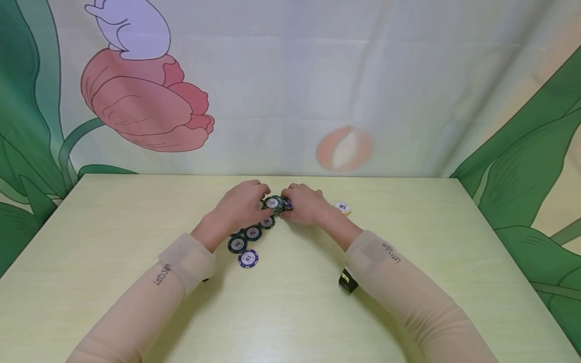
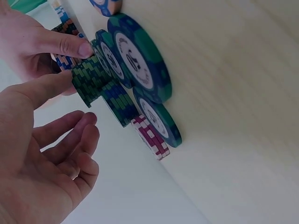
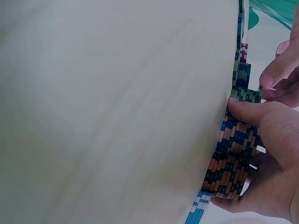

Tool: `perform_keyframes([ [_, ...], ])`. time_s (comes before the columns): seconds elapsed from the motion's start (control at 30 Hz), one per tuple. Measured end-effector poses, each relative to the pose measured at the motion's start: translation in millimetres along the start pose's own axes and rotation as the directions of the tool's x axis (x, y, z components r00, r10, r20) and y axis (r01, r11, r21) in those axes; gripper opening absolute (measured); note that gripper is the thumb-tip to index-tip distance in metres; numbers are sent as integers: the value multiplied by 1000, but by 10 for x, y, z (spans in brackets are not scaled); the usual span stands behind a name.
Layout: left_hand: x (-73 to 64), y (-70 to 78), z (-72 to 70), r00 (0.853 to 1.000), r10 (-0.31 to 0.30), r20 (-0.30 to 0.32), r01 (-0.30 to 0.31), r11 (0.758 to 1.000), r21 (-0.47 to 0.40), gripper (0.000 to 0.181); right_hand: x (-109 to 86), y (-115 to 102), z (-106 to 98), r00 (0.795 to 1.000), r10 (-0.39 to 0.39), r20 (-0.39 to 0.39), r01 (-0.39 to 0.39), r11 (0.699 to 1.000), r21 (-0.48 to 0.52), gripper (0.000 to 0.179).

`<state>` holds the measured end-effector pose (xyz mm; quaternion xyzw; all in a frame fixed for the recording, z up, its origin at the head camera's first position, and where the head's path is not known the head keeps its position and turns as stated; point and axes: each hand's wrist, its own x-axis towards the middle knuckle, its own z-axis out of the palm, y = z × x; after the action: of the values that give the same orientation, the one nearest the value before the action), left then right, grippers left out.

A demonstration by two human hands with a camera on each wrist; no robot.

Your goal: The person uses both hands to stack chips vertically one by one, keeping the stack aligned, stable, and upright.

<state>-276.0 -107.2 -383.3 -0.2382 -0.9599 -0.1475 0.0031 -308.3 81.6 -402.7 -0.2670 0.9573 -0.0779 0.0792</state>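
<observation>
Stacks of poker chips stand in a row on the table, with a green stack (image 1: 272,202) marked 20 between my hands. My left hand (image 1: 242,204) is at its left, thumb tip touching the stack's upper edge. Its other fingers bend loosely beside the stack, apart from it in the left wrist view. My right hand (image 1: 305,204) holds the stacks from the right. Its thumb lies on the near side where the green stack meets a blue stack (image 3: 238,136). Other fingers reach behind the blue stack and a black-and-orange stack (image 3: 226,176), partly hidden by them.
Loose green chips (image 1: 252,232) and a blue-and-white chip (image 1: 248,258) marked 10 lie flat, nearer the front left. A maroon-and-white stack (image 2: 150,137) stands past the green ones. A white-and-yellow chip (image 1: 343,207) shows right of my right wrist. A printed curtain (image 1: 281,101) hangs behind the table (image 1: 290,312).
</observation>
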Motion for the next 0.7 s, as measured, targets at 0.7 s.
perform_keyframes([
  [0.7,54,-14,31,1000,15,7,-15,999,-38,25,-8,-13,-11,1000,7,2,-7,1000,0,39],
])
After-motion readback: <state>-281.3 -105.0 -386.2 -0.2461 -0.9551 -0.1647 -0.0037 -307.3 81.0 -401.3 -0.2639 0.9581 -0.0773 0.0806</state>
